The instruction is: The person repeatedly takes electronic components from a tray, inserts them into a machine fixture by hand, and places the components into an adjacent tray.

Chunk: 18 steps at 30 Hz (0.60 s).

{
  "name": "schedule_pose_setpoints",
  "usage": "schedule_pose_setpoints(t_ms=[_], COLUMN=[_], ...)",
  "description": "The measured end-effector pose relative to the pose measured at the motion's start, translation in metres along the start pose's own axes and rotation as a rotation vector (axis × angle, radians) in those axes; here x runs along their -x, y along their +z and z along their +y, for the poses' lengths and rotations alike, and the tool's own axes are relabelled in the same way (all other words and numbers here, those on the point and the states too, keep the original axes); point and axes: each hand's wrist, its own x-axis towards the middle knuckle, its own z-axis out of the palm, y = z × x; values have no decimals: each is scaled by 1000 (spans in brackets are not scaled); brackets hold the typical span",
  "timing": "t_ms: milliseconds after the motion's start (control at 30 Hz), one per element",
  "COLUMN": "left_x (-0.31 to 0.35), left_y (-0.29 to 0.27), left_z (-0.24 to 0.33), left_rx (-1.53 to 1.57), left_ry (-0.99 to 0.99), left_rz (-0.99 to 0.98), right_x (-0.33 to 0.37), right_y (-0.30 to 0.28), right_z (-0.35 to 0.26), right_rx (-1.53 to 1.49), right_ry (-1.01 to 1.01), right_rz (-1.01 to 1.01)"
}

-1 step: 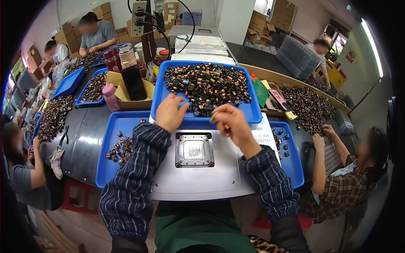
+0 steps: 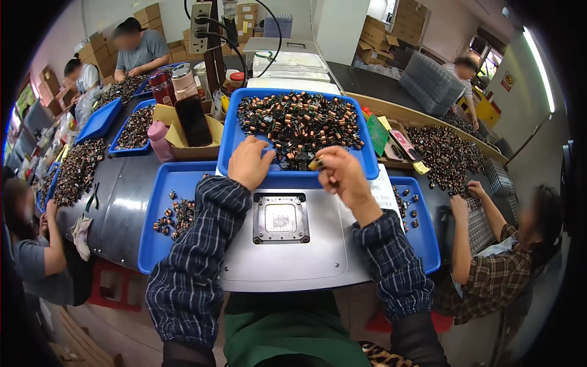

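Observation:
A blue tray [image 2: 227, 137] heaped with small copper-wound coil parts [image 2: 299, 119] stands in front of me. My left hand [image 2: 247, 164] rests at its near left rim, fingers apart and reaching over the edge, with nothing visible in them. My right hand [image 2: 343, 177] is pinched over the near right rim. Between its fingertips is a small coil part [image 2: 315, 164], mostly covered by the fingers. Below both hands, a square metal fixture [image 2: 281, 218] is set into a light metal plate [image 2: 306, 263].
Lower blue trays with loose coil parts flank the plate, one left [image 2: 160, 202] and one right [image 2: 428, 238]. A pink bottle [image 2: 160, 140] and a dark phone [image 2: 193, 121] stand back left. Pliers [image 2: 92, 197] lie far left. Co-workers sit on both sides.
My right hand has shifted slightly to the right, its pinch kept. My left hand has barely moved.

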Motion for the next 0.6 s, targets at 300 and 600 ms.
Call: schedule_pose_setpoints(t_ms=[300,600], left_x=[-9,-2], left_y=[-5,1], left_z=[27,18], left_rx=[180,117], left_ry=[-180,-162], left_rz=[-280,-139], right_x=[-20,-22], right_y=[-45,-57], right_z=[-12,-14], right_rx=[1421,1714], right_ry=[-307,-196], right_rz=[226,352])
